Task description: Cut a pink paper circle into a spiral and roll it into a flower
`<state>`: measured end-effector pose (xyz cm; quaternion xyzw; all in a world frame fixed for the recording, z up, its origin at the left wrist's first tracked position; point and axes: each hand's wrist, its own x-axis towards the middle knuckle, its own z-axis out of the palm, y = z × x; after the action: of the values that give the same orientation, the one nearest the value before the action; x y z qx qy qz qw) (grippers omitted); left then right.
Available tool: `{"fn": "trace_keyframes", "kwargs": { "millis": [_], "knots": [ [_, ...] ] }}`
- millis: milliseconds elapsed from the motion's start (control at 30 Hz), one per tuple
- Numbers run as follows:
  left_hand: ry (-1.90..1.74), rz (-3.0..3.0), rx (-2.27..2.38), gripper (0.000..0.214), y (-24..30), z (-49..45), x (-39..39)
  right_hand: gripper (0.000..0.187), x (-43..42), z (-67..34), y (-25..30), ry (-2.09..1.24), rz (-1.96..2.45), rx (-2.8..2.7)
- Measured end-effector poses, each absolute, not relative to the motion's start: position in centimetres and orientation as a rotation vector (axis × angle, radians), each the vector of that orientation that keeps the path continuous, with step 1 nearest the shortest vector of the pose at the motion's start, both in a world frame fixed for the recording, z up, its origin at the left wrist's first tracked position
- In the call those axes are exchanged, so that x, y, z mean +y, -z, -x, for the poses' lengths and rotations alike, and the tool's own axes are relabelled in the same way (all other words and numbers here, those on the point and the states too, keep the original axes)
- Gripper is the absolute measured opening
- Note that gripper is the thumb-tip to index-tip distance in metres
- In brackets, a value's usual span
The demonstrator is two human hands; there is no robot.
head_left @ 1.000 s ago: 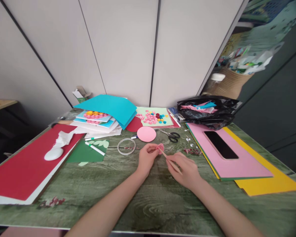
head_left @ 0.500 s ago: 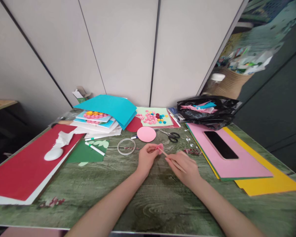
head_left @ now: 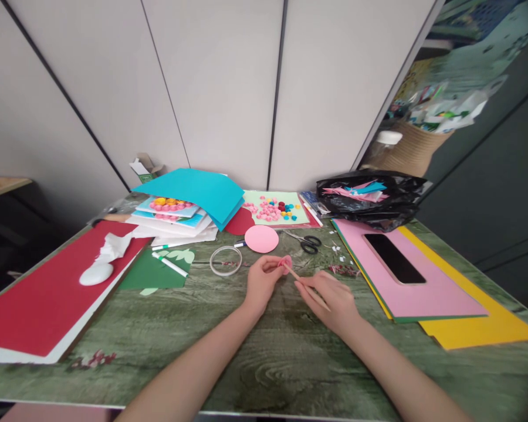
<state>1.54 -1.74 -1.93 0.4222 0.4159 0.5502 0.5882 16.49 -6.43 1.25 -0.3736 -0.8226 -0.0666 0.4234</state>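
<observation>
Between the fingertips of my left hand [head_left: 263, 281] is a small pink paper coil [head_left: 286, 263]. My right hand [head_left: 328, 298] is closed on a thin wooden stick [head_left: 293, 272], whose tip meets the pink coil. Just beyond my hands lies a pink paper disc [head_left: 261, 239], with scissors [head_left: 305, 241] to its right. A roll of clear tape [head_left: 226, 261] rests flat to the left of my left hand. Farther back, a pale green sheet [head_left: 300, 202] bears many small pink, yellow, blue and red paper rolls.
Left stand red sheets [head_left: 30, 299], a white glue bottle [head_left: 95, 274], green paper [head_left: 136, 272] with markers, and a stack topped by blue sheets [head_left: 189, 187]. On the right are pink sheets [head_left: 431, 302], yellow paper [head_left: 488, 334], a phone [head_left: 393, 258] and a black bag [head_left: 369, 214] of paper strips.
My hands hold nearly the same pose, with the stick tip still at the pink coil. Nothing else on the table has visibly moved.
</observation>
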Motion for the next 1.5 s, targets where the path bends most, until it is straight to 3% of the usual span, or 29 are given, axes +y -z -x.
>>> {"fn": "trace_keyframes", "kwargs": {
  "millis": [267,567,800,1067,1267,1500],
  "knots": [
    [-1.275,-1.006,0.958,0.018,2.34,-1.56,-1.62,0.008,-6.32,-16.53,-1.32,0.192,0.935,-2.062],
    [-1.274,-1.020,0.959,0.018,2.15,-1.45,-1.63,0.023,-6.37,-16.62,-0.61,0.064,0.939,-2.018],
    [-1.277,-1.007,0.953,0.018,2.34,-1.50,-1.61,0.006,-6.50,-16.65,-1.41,0.179,0.953,-2.081],
    [-1.274,-1.027,0.955,0.018,2.48,-1.49,-1.58,0.021,-6.20,-16.87,-1.26,0.313,1.020,-2.099],
    [-1.273,-1.021,0.937,0.019,2.24,-1.51,-1.63,0.003,-6.42,-16.68,-1.39,0.163,0.993,-2.021],
    [-1.274,-1.053,0.971,0.019,2.16,-1.39,-1.64,0.017,-6.66,-16.75,-0.99,0.030,0.991,-2.006]
  ]
}}
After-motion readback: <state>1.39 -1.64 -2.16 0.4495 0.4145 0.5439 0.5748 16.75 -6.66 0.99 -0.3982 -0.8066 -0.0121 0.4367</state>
